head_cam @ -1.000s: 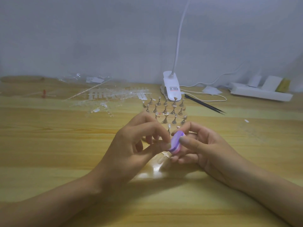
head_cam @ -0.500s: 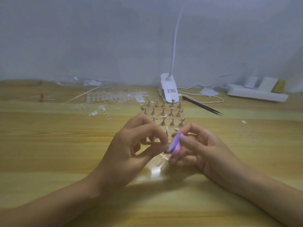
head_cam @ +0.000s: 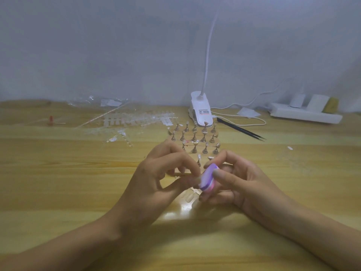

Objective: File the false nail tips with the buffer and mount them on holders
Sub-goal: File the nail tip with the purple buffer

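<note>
My left hand (head_cam: 160,178) pinches a clear false nail tip (head_cam: 197,178) between thumb and forefinger. My right hand (head_cam: 234,182) grips a small purple and pink buffer block (head_cam: 208,178), whose face touches the tip. Just behind my hands stand several small metal nail holders (head_cam: 195,136) in rows on a clear base. A few loose clear tips (head_cam: 190,197) lie on the table under my fingers.
Clear strips of nail tips (head_cam: 136,120) and plastic wrapping lie at the back left of the wooden table (head_cam: 58,173). A white clip lamp (head_cam: 201,110), black tweezers (head_cam: 240,132), a white power strip (head_cam: 304,114) and a small red item (head_cam: 51,120) sit along the back.
The buffer has shifted slightly against the tip held by my left hand. Both hands stay close together in the same place.
</note>
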